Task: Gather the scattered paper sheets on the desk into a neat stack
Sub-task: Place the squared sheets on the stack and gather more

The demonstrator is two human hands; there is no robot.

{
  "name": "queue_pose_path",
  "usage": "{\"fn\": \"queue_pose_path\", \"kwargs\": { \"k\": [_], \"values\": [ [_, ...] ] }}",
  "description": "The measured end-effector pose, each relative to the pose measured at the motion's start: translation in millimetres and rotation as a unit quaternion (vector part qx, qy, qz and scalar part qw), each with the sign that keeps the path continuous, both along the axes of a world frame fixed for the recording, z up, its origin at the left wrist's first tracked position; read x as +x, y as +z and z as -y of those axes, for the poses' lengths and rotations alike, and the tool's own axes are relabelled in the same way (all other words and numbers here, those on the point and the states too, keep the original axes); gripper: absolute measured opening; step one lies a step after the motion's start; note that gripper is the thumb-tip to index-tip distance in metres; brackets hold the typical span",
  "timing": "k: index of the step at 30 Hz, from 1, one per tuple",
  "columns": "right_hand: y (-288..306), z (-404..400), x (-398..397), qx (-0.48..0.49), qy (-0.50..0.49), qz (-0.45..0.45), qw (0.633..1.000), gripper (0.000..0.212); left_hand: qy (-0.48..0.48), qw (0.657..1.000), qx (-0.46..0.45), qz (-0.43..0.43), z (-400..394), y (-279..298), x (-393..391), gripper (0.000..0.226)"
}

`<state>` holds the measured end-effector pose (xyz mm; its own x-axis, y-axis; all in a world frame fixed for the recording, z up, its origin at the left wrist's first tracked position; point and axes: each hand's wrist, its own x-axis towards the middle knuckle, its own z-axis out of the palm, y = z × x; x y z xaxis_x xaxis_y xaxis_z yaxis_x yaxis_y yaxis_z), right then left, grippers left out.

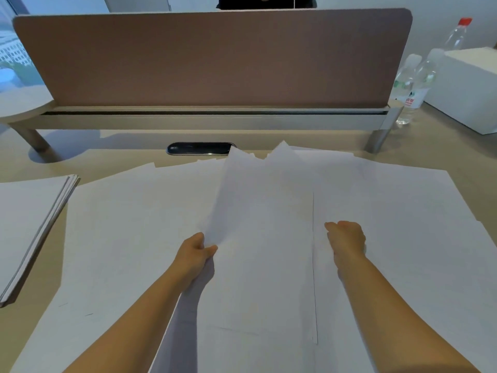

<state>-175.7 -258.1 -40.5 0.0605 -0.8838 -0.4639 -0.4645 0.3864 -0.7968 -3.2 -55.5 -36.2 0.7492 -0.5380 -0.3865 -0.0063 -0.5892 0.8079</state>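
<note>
Beige desk [419,146], paper sheets [390,211], stack [29,219], bottles [414,87]

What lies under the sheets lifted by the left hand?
Under the lifted sheets, gripped by the left hand, more loose sheets lie flat on the desk. Whatever is directly beneath is covered.

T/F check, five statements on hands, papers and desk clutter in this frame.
1. The left hand pinches a bunch of white paper sheets. True.
2. The right hand holds a clear plastic bottle. False: it rests on the sheets; the clear plastic bottles stand far right.
3. A neat separate paper stack lies at left. True.
4. The brown fabric divider panel lies flat. False: it stands upright.
5. A white box sits at right. True.
</note>
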Motion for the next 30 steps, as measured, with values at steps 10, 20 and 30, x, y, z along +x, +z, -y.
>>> {"fn": "queue_pose_path", "kwargs": {
  "k": [10, 20, 30],
  "values": [
    [1.9, -4.9, 8.0, 0.044, 0.035, 0.134, 0.989, 0.039, 0.049, 0.994, -0.087, -0.044, 1.6, -1.2, 4.0, 0.020],
    [-5.0, 12.0, -4.2, -0.130, 0.142, -0.069, 0.979, 0.040, 0.107, 0.991, -0.086, 0.003, -7.3, 2.5, 26.2, 0.025],
    [-9.5, 5.6, 2.9, -0.027, 0.247, -0.070, 0.966, 0.027, 0.064, 0.996, -0.007, -0.069, -7.9, 15.2, 59.6, 0.024]
  ]
}}
